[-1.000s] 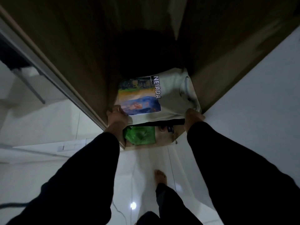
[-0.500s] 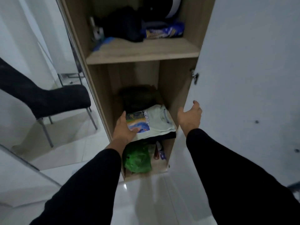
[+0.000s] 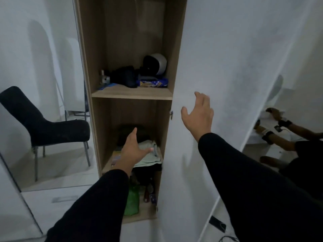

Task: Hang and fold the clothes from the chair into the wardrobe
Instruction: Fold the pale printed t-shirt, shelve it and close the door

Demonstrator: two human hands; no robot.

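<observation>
The wooden wardrobe (image 3: 97, 67) stands open in front of me. A folded white printed T-shirt (image 3: 148, 155) lies on its middle shelf, on a dark folded garment, with another dark garment (image 3: 125, 132) behind. My left hand (image 3: 133, 151) hovers open just in front of the shirt, fingers spread, holding nothing. My right hand (image 3: 198, 113) is open in the air before the white wardrobe door (image 3: 227, 67), near its inner edge. The black chair (image 3: 43, 126) at the left carries no clothes.
The upper shelf (image 3: 131, 94) holds a helmet (image 3: 155, 63), a dark bag and a blue packet. A green bag (image 3: 132, 199) and small items sit on the bottom. A second person sits on the floor at the right (image 3: 288, 137). A dark device (image 3: 217, 223) lies on the floor.
Both hands have let go of the folded T-shirt and drawn back. My view has risen from the low shelf; the right hand has lifted toward the door.
</observation>
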